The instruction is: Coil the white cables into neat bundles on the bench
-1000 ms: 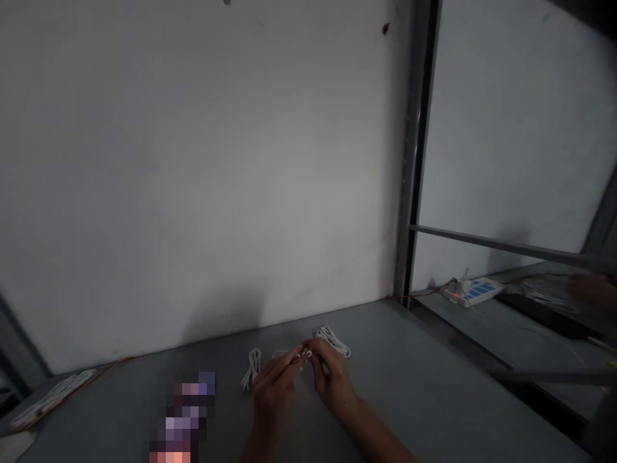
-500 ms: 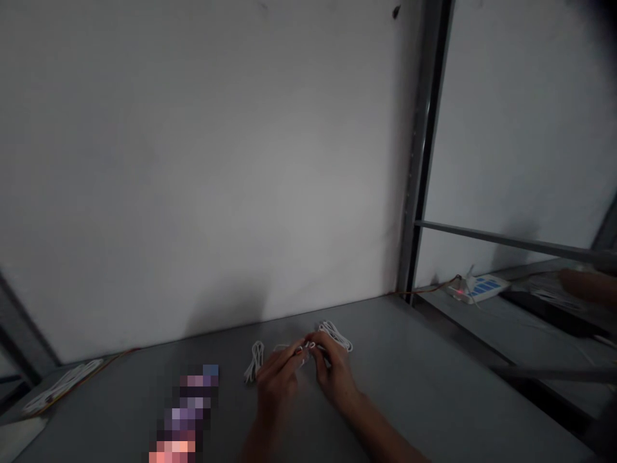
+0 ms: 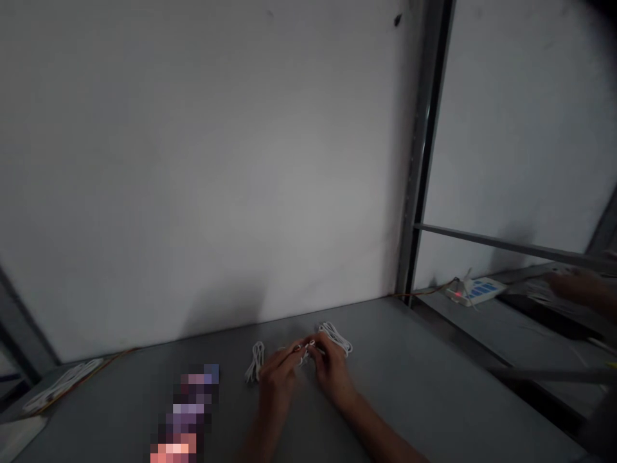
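White cord (image 3: pixel 303 357) btwn hands (image 3: pixel 278 381) (image 3: pixel 332 375), co-worker's (image 3: pixel 571 286) nearer

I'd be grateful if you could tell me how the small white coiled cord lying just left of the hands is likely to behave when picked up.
The white cord bundle will probably feel floppy, since it is thin and lies in narrow, loose-looking loops. It is likely light for its size. Lying flat on the grey table, it seems unlikely to roll, though it may fall open when lifted, as I can make out no tie.

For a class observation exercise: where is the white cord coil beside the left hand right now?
In the head view, the white cord coil lies on the grey table, just left of the left hand.
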### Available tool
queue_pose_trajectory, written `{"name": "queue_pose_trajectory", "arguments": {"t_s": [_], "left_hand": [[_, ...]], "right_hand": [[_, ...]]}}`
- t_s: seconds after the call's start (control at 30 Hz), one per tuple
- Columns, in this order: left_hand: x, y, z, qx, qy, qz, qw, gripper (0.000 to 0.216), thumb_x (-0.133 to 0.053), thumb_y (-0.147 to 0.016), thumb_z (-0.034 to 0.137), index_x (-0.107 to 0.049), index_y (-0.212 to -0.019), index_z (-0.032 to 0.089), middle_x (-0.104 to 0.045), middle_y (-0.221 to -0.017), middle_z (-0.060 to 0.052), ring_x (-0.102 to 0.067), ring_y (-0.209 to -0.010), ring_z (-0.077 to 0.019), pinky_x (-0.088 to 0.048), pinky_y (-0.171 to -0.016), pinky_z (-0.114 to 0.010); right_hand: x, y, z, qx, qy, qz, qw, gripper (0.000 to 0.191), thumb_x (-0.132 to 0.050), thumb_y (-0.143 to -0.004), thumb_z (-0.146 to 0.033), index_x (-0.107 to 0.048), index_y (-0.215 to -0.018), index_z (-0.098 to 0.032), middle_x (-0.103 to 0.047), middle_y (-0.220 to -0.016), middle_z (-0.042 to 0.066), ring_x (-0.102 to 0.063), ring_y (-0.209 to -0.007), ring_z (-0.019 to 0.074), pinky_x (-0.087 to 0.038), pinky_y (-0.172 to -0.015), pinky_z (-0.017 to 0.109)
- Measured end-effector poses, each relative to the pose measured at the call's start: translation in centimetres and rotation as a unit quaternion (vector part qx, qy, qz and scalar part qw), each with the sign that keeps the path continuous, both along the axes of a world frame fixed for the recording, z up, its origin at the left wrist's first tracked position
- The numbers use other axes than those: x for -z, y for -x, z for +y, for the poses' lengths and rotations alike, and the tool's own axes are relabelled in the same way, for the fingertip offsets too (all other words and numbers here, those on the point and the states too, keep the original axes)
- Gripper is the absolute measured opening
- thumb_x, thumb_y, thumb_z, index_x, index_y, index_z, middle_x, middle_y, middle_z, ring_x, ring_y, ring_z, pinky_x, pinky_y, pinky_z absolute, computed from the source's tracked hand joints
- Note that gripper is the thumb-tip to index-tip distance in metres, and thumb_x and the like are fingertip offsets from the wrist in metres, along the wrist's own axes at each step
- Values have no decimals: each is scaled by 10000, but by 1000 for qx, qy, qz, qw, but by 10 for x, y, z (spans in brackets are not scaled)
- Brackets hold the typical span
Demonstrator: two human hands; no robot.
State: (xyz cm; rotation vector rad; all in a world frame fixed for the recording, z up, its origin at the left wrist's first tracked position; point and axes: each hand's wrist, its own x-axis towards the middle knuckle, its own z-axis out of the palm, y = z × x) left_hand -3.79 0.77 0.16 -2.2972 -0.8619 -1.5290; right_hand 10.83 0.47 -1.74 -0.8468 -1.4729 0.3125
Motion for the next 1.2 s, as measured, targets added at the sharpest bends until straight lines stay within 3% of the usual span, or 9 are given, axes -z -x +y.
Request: {"name": "queue_pose_trajectory", "arguments": {"t_s": [0.27,0.47,0.57,0.67,0.8,0.97,1.2], "left_hand": [[6,3,5,27,25,-23,999,603,-456,-826,-23,-684,-1156,428,-786,-1033,32,-768,-846,-194,-655,-733,-285],[6,-3,5,23,57,-62,996,361,-508,-867,70,-733,-1003,317,-796,-1001,-2,-770,-846,-189,-646,-748,-279],[0,-8,1,14,130,-106,986,196,-540,-879,159,-711,-894,253,-801,-948,-26,-768,-855,-198,-639,-766,-308],[-6,-11,-1,38,249,-166,953,35,-612,-855,249,-621,-886,236,-801,-934,-38,-767,-864,-210,-631,-792,-332],[-7,-8,4,64,343,-217,911,205,-696,-789,317,-596,-946,234,-792,-997,-66,-756,-927,-240,-620,-849,-363],[-4,2,12,62,384,-146,909,269,-666,-803,400,-734,-1024,263,-790,-1033,-47,-742,-972,-266,-612,-862,-385],[-11,7,11,163,439,-90,879,274,-708,-779,376,-778,-1021,270,-784,-1052,-51,-735,-1006,-267,-588,-915,-407]], "right_hand": [[5,1,2,7,-2,-6,1000,181,-464,-973,-259,-620,-896,-208,-675,-799,54,-642,-720,175,-522,-641,257],[6,-1,5,2,19,-7,1000,167,-469,-955,-242,-600,-858,-204,-650,-751,33,-628,-685,171,-498,-619,251],[7,-2,7,-1,34,5,999,153,-474,-943,-239,-579,-837,-204,-635,-735,25,-619,-664,166,-491,-603,246],[8,-2,9,14,33,14,999,140,-503,-916,-242,-549,-788,-209,-612,-697,8,-594,-626,158,-480,-577,238],[9,-3,11,1,43,23,999,138,-499,-916,-254,-530,-787,-217,-623,-709,13,-615,-651,164,-502,-597,248],[9,-6,10,-12,54,43,998,142,-511,-927,-283,-547,-808,-214,-649,-746,27,-620,-668,168,-531,-621,272],[3,-5,5,-28,50,39,998,178,-509,-943,-317,-572,-811,-215,-668,-761,36,-650,-717,180,-538,-642,275]]}}
